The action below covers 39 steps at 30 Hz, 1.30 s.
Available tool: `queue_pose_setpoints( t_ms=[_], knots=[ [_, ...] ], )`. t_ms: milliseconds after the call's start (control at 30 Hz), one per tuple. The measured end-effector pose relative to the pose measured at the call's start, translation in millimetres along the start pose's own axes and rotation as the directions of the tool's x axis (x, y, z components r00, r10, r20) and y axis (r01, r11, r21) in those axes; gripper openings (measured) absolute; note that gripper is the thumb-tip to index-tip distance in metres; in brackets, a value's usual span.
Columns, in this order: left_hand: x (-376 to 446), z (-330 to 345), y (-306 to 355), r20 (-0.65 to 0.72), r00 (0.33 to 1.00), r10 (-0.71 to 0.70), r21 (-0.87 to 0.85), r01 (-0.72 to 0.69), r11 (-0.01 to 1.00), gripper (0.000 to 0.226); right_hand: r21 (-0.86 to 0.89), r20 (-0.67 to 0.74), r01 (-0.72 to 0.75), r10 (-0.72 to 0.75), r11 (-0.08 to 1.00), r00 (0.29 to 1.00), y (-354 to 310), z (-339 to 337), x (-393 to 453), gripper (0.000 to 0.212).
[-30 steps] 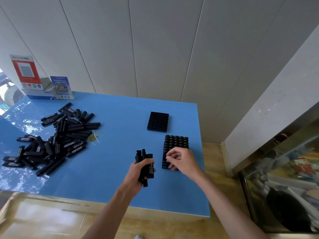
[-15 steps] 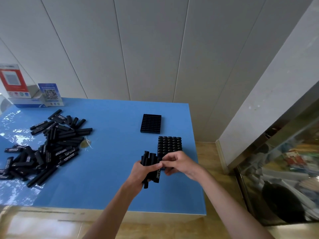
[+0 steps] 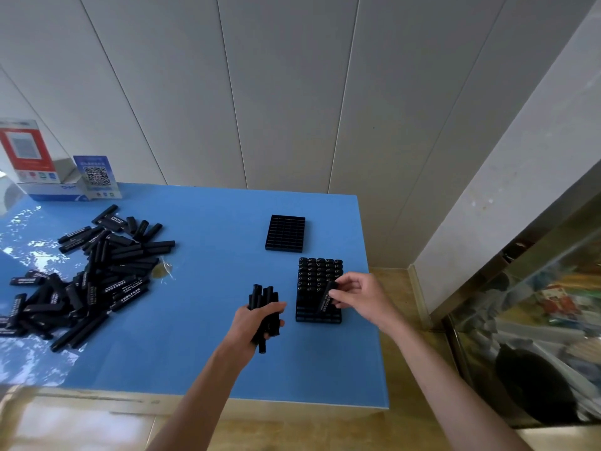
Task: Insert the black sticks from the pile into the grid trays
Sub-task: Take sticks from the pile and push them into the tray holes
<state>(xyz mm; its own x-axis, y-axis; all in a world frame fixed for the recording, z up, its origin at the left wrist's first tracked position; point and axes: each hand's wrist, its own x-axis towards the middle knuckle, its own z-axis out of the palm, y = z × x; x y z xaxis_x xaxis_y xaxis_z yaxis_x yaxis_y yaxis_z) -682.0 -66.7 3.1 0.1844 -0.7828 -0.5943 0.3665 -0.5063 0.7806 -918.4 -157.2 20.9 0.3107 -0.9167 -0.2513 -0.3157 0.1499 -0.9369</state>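
Right hand (image 3: 356,296): head view; fingers and thumb pinch a single stick (image 3: 325,299) over the near grid tray (image 3: 317,315), forearm entering from the lower right.
Single stick: long axis tilted, upper end leaning away and to the right, lower end down toward the tray's near rows; whether the lower end is in a cell I cannot tell. White lettering runs along its side.
Left hand (image 3: 257,323): fingers curled round a bundle of sticks (image 3: 264,304), held above the blue table (image 3: 201,288) just left of the near tray.
Bundle of sticks: long axes roughly parallel, near upright with a slight lean; upper ends stand above the fist, one lower end pokes out beneath it.
Near grid tray: far rows filled with sticks standing on end, round tops facing up; nearest rows show open cells.
Far grid tray (image 3: 285,233): flat on the table beyond the near tray, apart from it, its cells open.
Pile (image 3: 94,275): loose sticks lying flat on the left of the table, long axes in mixed directions, many overlapping.
Signs: red QR card (image 3: 24,151) and blue QR card (image 3: 97,175) at the far left corner, against the wall.
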Motion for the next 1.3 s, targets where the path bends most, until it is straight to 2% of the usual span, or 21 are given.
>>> queue_pose_setpoints(
  t_ms=[200,333,700,933,1067,1200,1300],
  knots=[
    [2.4,-14.8,2.7,-0.029,0.999,-0.020,-0.044,0.019,0.999,0.036,-0.390,-0.115,0.135,-0.194,0.911,0.974,9.7,-8.0,1.2,0.012],
    [3.9,-18.7,2.1,-0.038,0.999,-0.030,-0.075,0.027,0.997,0.033,-0.500,-0.095,0.181,-0.262,0.847,0.960,18.1,-2.1,5.6,0.018],
    [2.3,-21.4,-1.8,-0.049,0.998,0.034,-0.060,-0.037,0.997,0.042,-0.593,-0.021,0.232,-0.303,0.771,0.953,34.5,12.0,8.2,0.018],
    [-2.7,-14.1,-2.4,-0.015,0.999,0.050,-0.023,-0.050,0.998,0.046,-0.715,-0.060,0.159,-0.285,0.681,0.957,32.1,21.7,17.9,0.011],
    [-6.1,-6.8,-0.8,0.016,0.997,0.070,-0.001,-0.070,0.998,0.047,-0.735,-0.096,0.086,-0.229,0.673,0.969,28.9,18.5,20.1,0.026],
    [-6.5,-1.0,0.2,0.047,0.995,0.083,0.051,-0.085,0.995,0.050,-0.692,-0.119,0.082,-0.225,0.717,0.967,20.1,15.1,13.6,0.016],
    [-6.0,6.0,0.7,0.072,0.993,0.095,0.089,-0.101,0.991,0.047,-0.476,-0.091,0.111,-0.174,0.873,0.981,2.8,17.9,4.0,0.012]
  ],
)
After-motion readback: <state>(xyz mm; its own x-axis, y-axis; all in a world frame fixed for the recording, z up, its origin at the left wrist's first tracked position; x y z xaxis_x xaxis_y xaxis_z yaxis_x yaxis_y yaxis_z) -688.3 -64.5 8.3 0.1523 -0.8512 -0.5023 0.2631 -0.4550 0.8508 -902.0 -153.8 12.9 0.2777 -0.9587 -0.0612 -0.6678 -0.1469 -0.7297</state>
